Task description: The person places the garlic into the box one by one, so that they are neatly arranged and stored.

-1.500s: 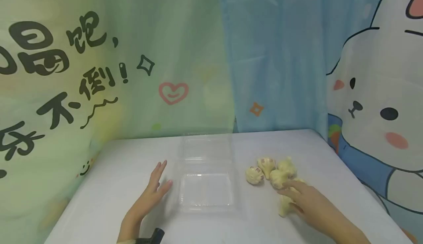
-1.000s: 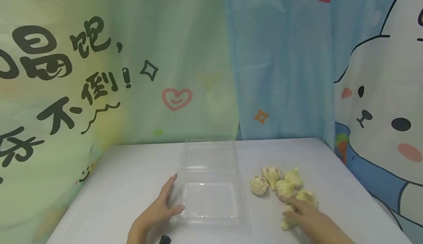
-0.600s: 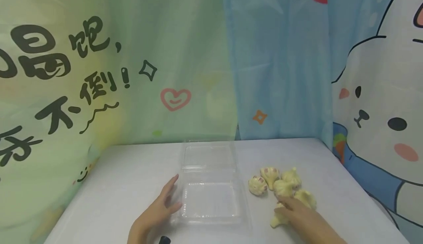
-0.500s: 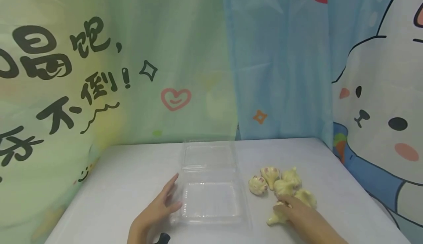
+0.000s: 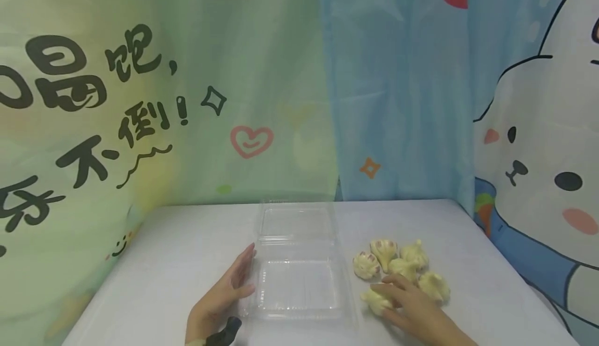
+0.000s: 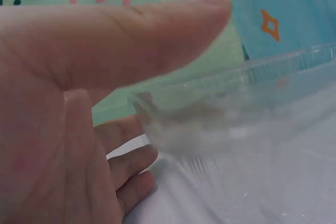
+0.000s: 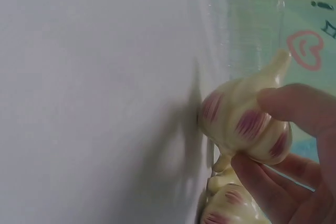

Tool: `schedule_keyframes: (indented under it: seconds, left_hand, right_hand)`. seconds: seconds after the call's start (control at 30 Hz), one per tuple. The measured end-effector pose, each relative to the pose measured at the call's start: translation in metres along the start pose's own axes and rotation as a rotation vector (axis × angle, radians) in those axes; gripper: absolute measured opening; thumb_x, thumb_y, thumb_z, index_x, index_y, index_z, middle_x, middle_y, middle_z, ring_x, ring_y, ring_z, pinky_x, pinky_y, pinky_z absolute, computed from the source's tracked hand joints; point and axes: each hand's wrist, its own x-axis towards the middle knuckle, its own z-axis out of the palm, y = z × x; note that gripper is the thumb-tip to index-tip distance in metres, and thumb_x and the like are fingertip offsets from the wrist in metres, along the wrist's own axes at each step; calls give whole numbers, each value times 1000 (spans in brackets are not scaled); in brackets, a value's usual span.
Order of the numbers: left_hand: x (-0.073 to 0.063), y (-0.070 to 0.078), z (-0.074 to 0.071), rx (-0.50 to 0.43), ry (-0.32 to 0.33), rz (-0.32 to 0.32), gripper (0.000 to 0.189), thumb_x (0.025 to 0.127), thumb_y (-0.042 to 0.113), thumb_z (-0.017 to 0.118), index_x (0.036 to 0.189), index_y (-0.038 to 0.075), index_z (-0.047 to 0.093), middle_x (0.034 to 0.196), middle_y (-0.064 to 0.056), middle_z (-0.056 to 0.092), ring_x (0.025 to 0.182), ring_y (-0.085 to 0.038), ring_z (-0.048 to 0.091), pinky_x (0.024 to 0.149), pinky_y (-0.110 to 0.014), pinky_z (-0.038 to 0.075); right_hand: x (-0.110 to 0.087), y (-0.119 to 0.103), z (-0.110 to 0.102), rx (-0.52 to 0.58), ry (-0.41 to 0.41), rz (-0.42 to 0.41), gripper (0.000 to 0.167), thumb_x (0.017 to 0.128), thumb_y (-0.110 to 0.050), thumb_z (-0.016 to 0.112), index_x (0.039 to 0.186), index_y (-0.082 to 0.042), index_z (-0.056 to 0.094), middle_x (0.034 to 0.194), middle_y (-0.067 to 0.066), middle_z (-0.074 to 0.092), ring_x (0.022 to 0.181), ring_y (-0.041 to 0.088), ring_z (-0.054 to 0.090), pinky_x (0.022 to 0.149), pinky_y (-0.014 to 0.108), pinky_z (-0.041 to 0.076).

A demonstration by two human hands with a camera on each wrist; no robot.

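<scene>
A person's right hand (image 5: 414, 305) pinches a cream garlic bulb (image 5: 376, 302) streaked with purple between thumb and fingers, just off the 4 o'clock side of a clear plastic container (image 5: 299, 312) on a white table (image 5: 187, 252). The bulb's stem points toward the container, roughly to 10 o'clock; whether its underside touches the tabletop cannot be told. Five more garlic bulbs (image 5: 366, 265) sit clustered from 11 to 3 o'clock of the right hand, well apart from the container's lid (image 5: 296, 223), which lies folded back at the tray's 12 o'clock. At the container's 9 o'clock, the left hand (image 5: 221, 296) holds its fingers extended, thumb apart, beside the clear wall; contact is unclear. A green and blue curtain (image 5: 290, 75) bearing a white cartoon rabbit (image 5: 529, 127) hangs behind the table.
</scene>
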Motion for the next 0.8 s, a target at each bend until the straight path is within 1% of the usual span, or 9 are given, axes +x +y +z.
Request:
schedule_keyframes:
  seconds: [0.07, 0.23, 0.3, 0.37, 0.43, 0.57, 0.6, 0.67, 0.8]
  left_hand:
    - [0, 0, 1, 0, 8, 7, 88, 83, 19, 69, 151, 33, 16, 162, -4, 7, 148, -31, -1, 116, -56, 0]
    - [0, 0, 2, -5, 41, -17, 84, 83, 19, 68, 149, 38, 20, 161, -2, 10, 149, -30, 1, 115, -58, 1]
    - [0, 0, 1, -7, 21, 15, 85, 84, 17, 68, 151, 33, 19, 161, -4, 10, 148, -31, 1, 116, -57, 2]
    - [0, -1, -1, -14, 3, 50, 86, 84, 18, 68, 152, 29, 16, 161, -5, 11, 148, -30, 3, 117, -52, 4]
    - [0, -3, -5, -56, -19, 103, 88, 85, 18, 68, 153, 24, 12, 161, -10, 9, 148, -32, 3, 117, -46, 8]
    - [2, -9, -12, -162, -59, 167, 88, 87, 12, 64, 154, 20, 7, 160, -15, 4, 148, -33, 0, 115, -27, 18]
    - [3, -10, -13, -188, -71, 176, 87, 88, 9, 62, 154, 19, 6, 160, -16, 2, 148, -34, -1, 113, -22, 20]
    - [4, -12, -14, -200, -91, 184, 86, 89, 5, 60, 154, 18, 5, 160, -17, 0, 148, -33, -3, 111, -16, 21]
    - [3, -14, -15, -200, -107, 203, 85, 89, 1, 57, 154, 14, 2, 160, -19, -1, 147, -34, -5, 110, -14, 21]
  right_hand:
    - [0, -1, 2, 33, -14, 27, 41, 86, -38, 67, 122, -20, 63, 122, 4, 58, 100, 23, 61, 78, 40, 54]
    - [6, -3, 5, 133, -47, 73, 42, 88, -37, 64, 126, -20, 60, 125, 6, 56, 108, 31, 59, 83, 53, 51]
    - [8, -3, 6, 153, -41, 76, 42, 86, -33, 67, 126, -20, 60, 125, 4, 55, 110, 34, 58, 84, 57, 50]
    - [10, -4, 5, 152, -36, 92, 43, 84, -31, 70, 125, -21, 60, 124, 2, 56, 111, 33, 58, 84, 56, 50]
    - [11, -5, 5, 152, -33, 110, 46, 81, -29, 73, 124, -20, 60, 123, 2, 56, 111, 33, 58, 85, 55, 51]
    - [15, -6, 8, 167, -51, 192, 51, 75, -30, 77, 122, -21, 59, 123, 3, 57, 112, 32, 58, 86, 56, 50]
    - [15, -7, 10, 171, -55, 209, 52, 74, -29, 78, 121, -21, 59, 123, 3, 57, 113, 33, 57, 87, 56, 49]
    - [17, -7, 12, 178, -69, 247, 53, 72, -29, 80, 120, -21, 60, 124, 4, 57, 116, 35, 56, 89, 58, 48]
    - [22, -10, 13, 173, -99, 288, 51, 70, -28, 81, 117, -22, 60, 125, 6, 59, 120, 38, 53, 94, 58, 45]
